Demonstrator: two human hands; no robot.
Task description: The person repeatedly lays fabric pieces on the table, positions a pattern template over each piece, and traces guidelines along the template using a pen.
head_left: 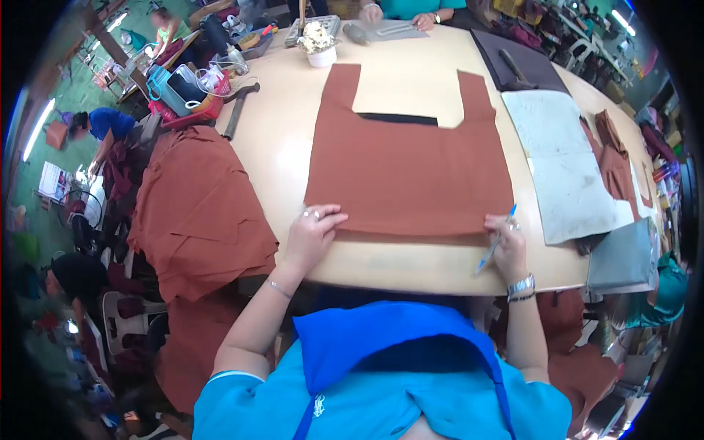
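Observation:
A rust-brown cut fabric piece [411,172] lies spread on the pale table, its two strap-like ends pointing away from me. My left hand [317,226] pinches its near left corner. At the near right corner, my right hand [507,240] grips the cloth's edge and also has a blue-capped pen [487,257] between its fingers. Part of a dark strip [400,119] shows behind the fabric's inner edge. To the left is a pile of the same rust-brown fabric [202,209], hanging over the table's edge.
A hammer [239,110] and a red basket [198,114] of items lie at the left. A white flowerpot [321,55] stands at the back. Grey pattern sheets [561,165] and dark cloth [517,62] cover the right side. Another person's hands [424,20] rest across the table.

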